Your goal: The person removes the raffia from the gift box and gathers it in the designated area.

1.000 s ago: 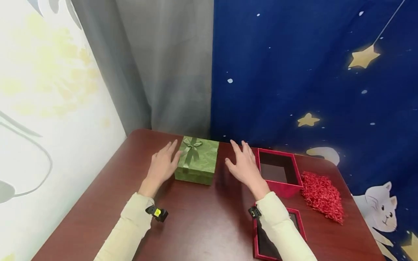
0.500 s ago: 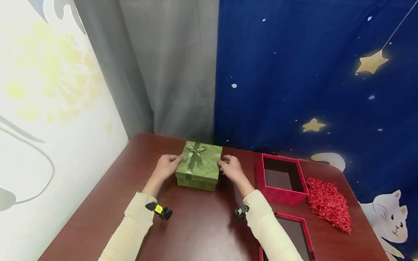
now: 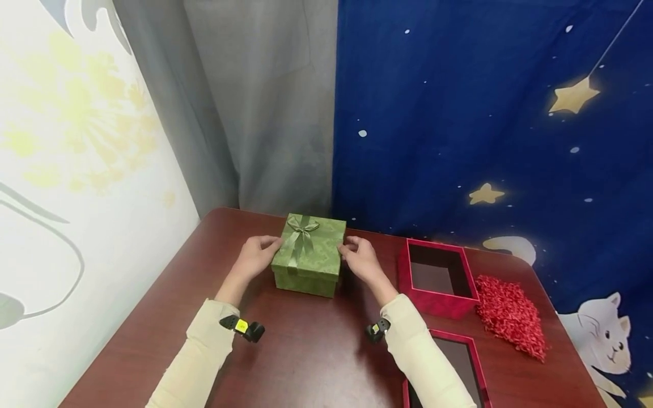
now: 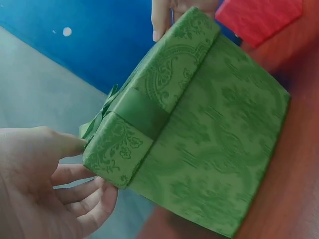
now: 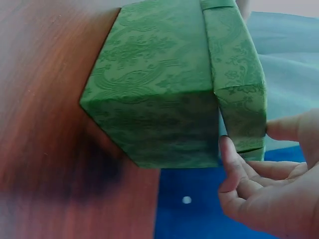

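A green patterned gift box point(image 3: 305, 283) stands toward the back of the table, its lid point(image 3: 320, 249) topped by a ribbon bow point(image 3: 302, 228). My left hand point(image 3: 257, 255) pinches the lid's left edge, thumb on top and fingers curled under the rim point(image 4: 107, 149). On the opposite edge my right hand point(image 3: 360, 258) grips the lid likewise, fingertips under its rim. In the right wrist view a narrow gap shows between the lid and the box wall point(image 5: 159, 129), so the lid sits slightly raised and tilted.
To the right stands an open red box point(image 3: 441, 303) with a dark inside. A red lid point(image 3: 474, 362) lies inside-up in front of it, partly behind my right sleeve point(image 3: 423, 351). A heap of red shredded paper point(image 3: 510, 317) lies farther right. Curtains point(image 3: 285, 113) hang behind the table point(image 3: 306, 351).
Both hands have come inward from beside the green box and now pinch its lid from either side. Since half a second ago the lid has risen slightly. The head view has shifted a little.
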`<state>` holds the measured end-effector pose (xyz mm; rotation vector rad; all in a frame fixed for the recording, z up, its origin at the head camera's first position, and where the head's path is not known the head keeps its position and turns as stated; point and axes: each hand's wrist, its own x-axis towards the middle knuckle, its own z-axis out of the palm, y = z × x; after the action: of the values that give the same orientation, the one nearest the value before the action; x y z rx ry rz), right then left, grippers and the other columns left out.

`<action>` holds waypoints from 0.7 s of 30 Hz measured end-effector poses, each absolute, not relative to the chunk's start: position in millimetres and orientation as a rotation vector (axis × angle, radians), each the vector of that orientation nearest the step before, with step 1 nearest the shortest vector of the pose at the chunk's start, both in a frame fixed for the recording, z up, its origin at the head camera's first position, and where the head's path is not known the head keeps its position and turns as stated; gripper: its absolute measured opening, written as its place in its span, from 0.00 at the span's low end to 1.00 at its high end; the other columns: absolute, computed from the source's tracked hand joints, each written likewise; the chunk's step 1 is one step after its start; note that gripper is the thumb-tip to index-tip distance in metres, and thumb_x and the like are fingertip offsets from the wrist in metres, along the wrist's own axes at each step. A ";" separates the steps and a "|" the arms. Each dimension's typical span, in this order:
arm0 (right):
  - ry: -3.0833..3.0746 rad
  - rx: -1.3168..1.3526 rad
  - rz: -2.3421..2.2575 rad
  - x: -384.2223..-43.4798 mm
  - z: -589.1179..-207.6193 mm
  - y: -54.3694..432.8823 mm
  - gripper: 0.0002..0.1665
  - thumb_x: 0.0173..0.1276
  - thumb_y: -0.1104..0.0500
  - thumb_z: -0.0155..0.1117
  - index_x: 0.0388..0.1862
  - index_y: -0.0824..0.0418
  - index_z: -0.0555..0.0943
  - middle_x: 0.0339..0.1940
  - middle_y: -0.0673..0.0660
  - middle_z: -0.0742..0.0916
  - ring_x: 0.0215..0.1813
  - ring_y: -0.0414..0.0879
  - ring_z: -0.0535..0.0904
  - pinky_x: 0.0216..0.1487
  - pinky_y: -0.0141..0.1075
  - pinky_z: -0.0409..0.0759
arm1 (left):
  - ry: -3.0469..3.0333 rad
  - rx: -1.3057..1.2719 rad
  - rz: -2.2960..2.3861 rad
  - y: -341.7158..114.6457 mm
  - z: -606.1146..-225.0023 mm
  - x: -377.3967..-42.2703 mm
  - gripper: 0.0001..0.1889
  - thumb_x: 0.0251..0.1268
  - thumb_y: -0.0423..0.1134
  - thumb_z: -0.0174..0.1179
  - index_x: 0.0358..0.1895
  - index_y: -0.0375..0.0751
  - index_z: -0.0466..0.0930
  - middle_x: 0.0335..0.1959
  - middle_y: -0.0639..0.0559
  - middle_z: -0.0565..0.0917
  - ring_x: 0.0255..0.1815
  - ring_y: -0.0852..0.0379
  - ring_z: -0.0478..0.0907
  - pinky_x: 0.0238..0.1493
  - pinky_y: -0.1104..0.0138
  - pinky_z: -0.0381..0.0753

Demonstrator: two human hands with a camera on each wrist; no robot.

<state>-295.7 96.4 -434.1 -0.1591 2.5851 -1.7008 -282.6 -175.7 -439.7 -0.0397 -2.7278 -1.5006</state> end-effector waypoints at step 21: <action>2.523 -1.683 -1.094 -170.7 -379.8 132.7 0.18 0.56 0.68 0.78 0.41 0.54 0.81 0.43 0.47 0.83 0.48 0.40 0.80 0.53 0.35 0.80 | -2.408 -1.120 -1.045 -229.6 -407.7 -133.6 0.28 0.43 0.20 0.73 0.45 0.57 0.83 0.47 0.60 0.85 0.48 0.62 0.82 0.50 0.78 0.77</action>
<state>-170.7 132.7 -379.8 -1.6827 2.5233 -1.0944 -133.6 -229.6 -407.7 -1.1197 -2.4080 -1.0446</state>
